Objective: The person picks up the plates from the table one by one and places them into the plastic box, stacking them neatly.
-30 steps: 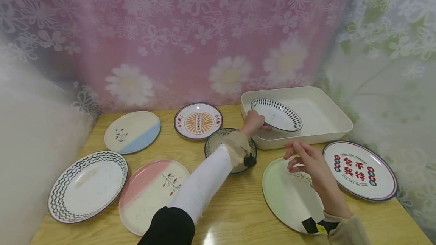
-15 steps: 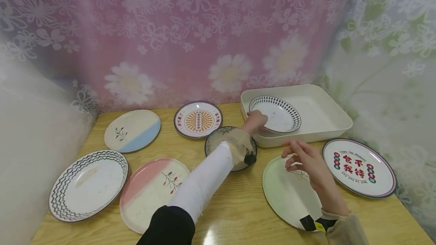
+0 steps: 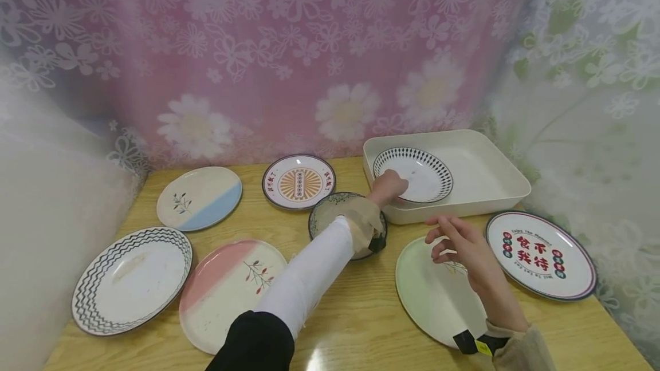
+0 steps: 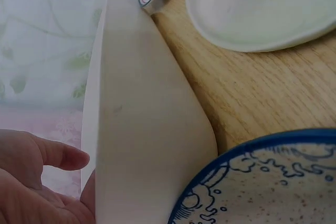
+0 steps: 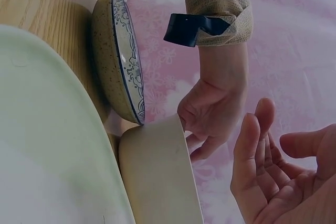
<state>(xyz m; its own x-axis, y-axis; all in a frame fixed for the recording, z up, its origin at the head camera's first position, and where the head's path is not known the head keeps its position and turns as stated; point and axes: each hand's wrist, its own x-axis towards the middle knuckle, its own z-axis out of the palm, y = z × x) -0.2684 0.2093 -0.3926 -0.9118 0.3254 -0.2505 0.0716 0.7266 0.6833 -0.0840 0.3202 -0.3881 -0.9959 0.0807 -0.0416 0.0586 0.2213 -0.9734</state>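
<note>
A white oval plate with a black diamond rim (image 3: 420, 173) lies inside the cream tray (image 3: 500, 202), at its left end. My left hand (image 3: 389, 186) reaches over the tray's near wall and overlaps the plate's near-left edge. In the left wrist view the thumb (image 4: 65, 157) stands apart from the fingers, nothing showing between them, and the fingertips are hidden behind the tray wall (image 4: 142, 114). My right hand (image 3: 466, 253) hovers over the pale green plate (image 3: 420, 296), fingers loosely bent and holding nothing. Under the left wrist sits a blue-rimmed patterned bowl (image 3: 330, 216).
Also on the wooden table (image 3: 350, 314) are a blue-and-cream plate (image 3: 198, 199), a sunburst plate (image 3: 299, 182), a zigzag-rimmed dish (image 3: 149, 285), a pink-and-cream plate (image 3: 222, 296) and a red-lettered plate (image 3: 541, 256). A pink floral curtain (image 3: 289, 62) hangs behind.
The diamond-rimmed plate has shifted slightly left and settled flatter in the tray. My left hand has moved a little to the right over its edge. The right hand has barely moved.
</note>
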